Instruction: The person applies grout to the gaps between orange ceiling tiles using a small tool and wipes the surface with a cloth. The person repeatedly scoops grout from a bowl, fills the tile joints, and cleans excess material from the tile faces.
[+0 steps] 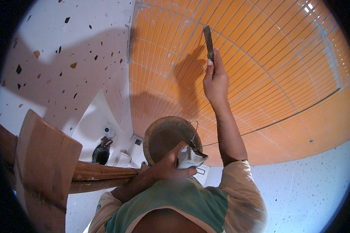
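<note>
My right hand [216,79] is raised with the arm stretched out, its fingers closed round the greenish handle end of a narrow putty knife [208,39]. The dark flat blade points upward at the orange tiled wall [252,66]; whether it touches the tiles I cannot tell. Close to my chest, my left hand [169,165] grips a grey-white, jagged-rimmed container [188,157], its inside mostly hidden. Just beyond that hand stands a round, brown-stained bucket [149,134] with a wire handle.
Long wooden boards [105,173] run in from the left, with a broad upright plank [46,163] nearest. A speckled white wall [85,46] meets the tiled one in a corner. Lower down, a dark object [101,154] lies on a white surface by a drain.
</note>
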Available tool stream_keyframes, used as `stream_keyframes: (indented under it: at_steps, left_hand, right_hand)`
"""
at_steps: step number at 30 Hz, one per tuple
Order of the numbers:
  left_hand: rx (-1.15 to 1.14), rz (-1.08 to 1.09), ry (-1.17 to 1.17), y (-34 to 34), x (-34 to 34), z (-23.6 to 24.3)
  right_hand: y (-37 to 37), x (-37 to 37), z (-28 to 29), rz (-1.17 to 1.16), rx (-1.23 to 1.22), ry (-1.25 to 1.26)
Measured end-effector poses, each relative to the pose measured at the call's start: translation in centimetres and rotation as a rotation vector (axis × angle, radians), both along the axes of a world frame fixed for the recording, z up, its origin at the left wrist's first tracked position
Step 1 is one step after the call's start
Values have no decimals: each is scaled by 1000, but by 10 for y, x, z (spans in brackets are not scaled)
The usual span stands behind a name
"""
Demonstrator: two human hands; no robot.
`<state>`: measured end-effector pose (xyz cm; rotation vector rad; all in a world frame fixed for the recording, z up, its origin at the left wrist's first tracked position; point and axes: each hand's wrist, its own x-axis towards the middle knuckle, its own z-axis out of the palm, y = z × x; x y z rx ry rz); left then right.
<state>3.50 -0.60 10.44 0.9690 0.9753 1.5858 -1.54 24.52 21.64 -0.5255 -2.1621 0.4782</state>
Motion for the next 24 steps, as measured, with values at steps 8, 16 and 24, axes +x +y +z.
stream_keyframes:
  at_steps: [8,16,24]
  left_hand:
    - [17,25,10,-1,-2,8]
    - [0,48,3,-3,-1,17]
    - [-103,-71,-51,-1,0,0]
  right_hand:
    - [-2,33,-36,29,61,-264]
    - [-6,23,11,-46,-33,14]
    - [-2,21,6,-64,14,-75]
